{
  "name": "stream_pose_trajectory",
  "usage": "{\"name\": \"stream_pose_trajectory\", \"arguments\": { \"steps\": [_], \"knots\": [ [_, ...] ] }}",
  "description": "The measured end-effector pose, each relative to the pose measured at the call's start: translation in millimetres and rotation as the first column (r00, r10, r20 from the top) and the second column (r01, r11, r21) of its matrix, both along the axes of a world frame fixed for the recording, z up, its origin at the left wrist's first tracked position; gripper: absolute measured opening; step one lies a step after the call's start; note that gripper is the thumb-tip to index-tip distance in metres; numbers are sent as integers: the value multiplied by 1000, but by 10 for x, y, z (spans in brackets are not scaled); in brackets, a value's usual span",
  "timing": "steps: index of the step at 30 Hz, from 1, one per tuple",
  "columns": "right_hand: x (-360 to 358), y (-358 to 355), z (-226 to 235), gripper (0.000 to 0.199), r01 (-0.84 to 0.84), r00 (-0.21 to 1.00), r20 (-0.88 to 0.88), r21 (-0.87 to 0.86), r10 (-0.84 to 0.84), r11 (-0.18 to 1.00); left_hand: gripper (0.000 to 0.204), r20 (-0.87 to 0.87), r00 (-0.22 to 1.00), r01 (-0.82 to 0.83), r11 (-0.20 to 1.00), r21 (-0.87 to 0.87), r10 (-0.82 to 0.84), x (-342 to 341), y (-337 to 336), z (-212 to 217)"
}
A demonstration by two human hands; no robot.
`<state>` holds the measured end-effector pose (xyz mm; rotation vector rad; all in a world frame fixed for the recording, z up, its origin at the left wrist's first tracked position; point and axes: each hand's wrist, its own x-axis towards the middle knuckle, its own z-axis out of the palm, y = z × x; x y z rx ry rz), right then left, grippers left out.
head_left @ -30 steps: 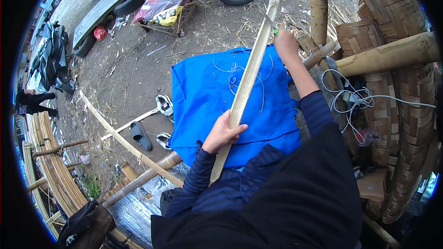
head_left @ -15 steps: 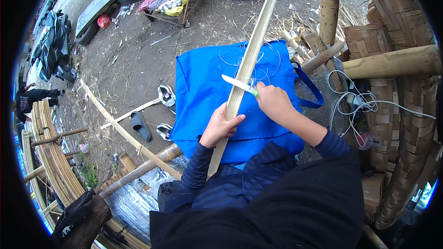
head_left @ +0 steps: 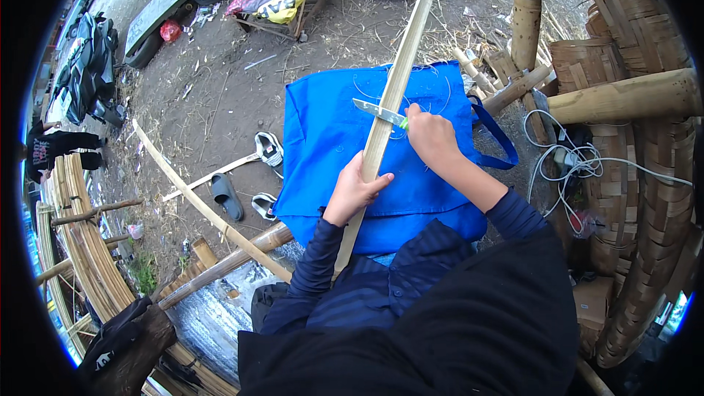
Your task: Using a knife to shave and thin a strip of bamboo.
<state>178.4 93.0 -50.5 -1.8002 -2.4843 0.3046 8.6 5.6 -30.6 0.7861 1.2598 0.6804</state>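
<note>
Head view: the left hand [head_left: 359, 192] is gripping the strip [head_left: 400, 77] along its lower part, and the right hand [head_left: 434, 139], fingers closed, is holding the green-handled knife [head_left: 376, 111]. The strip is slanting over the blue cloth [head_left: 315, 147], its top end reaching past the cloth's far edge. The knife is lying across the strip, above the left hand; whether its edge is biting, I cannot tell. In my judgement, sound work is calling for a firm left grip, a low, constant blade angle, light even pressure and a left thumb well clear of the edge. Thin curls [head_left: 356, 86] are littering the cloth. Bare ground [head_left: 198, 95] is bearing 1 grey slide [head_left: 226, 196] and 2 shoes [head_left: 269, 149]. At right, a pole [head_left: 526, 22] is standing upright and a white cable [head_left: 584, 169] is lying tangled beside woven panels [head_left: 616, 198]; at left, slats [head_left: 92, 242] are resting bundled.
</note>
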Motion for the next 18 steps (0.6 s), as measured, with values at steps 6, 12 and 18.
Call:
{"name": "stream_pose_trajectory", "arguments": {
  "steps": [6,12,18],
  "knots": [
    [116,470,-46,20,156,988,7,41,-156,987,48,0,1000,23,1000,5,-23,28,-10,-26],
    [296,1025,-121,17,209,978,-12,133,-209,969,54,15,1000,27,1000,-16,-27,46,-9,35],
    [419,1423,-93,22,310,951,-29,110,-309,944,55,31,999,42,999,-28,-42,49,-29,22]
  ]
}}
